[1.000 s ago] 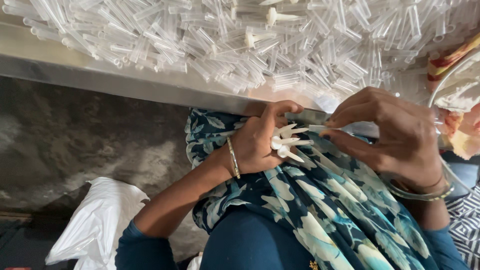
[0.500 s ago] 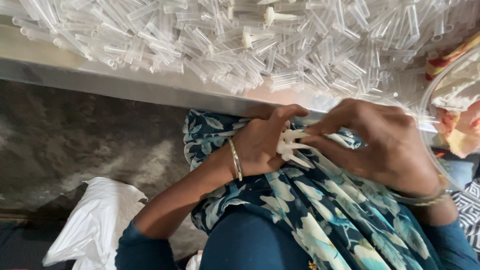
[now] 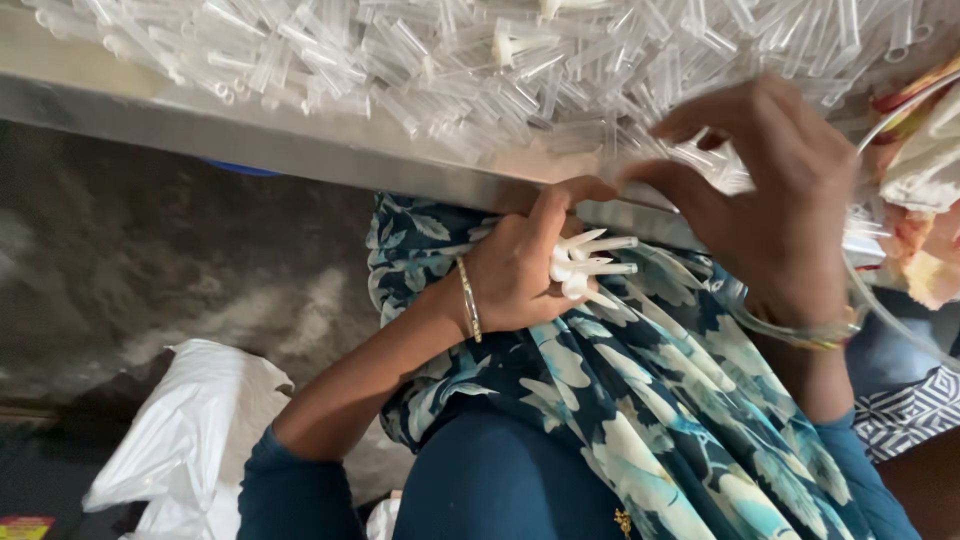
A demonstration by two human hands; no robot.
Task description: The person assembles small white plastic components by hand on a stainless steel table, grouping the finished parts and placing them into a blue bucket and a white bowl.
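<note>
My left hand (image 3: 520, 265) sits just below the metal table edge (image 3: 300, 150), closed around a small bunch of white plastic plungers (image 3: 585, 265) that stick out to the right. My right hand (image 3: 770, 185) is raised over the table's edge, fingers curled and pinched at the heap of clear plastic tubes (image 3: 450, 60); whether it holds one is hidden. A gold bangle rings the left wrist, and bangles ring the right wrist. Below both hands lies my lap in blue floral cloth (image 3: 640, 400).
The heap of clear tubes covers the table top across the whole width. A white plastic bag (image 3: 180, 440) lies on the dark floor at lower left. Orange and white cloth (image 3: 925, 200) and a clear curved rim sit at the right edge.
My right hand has left the plungers in the left hand and moved up to the tube heap on the table. The left hand stayed in place, still gripping the bunch.
</note>
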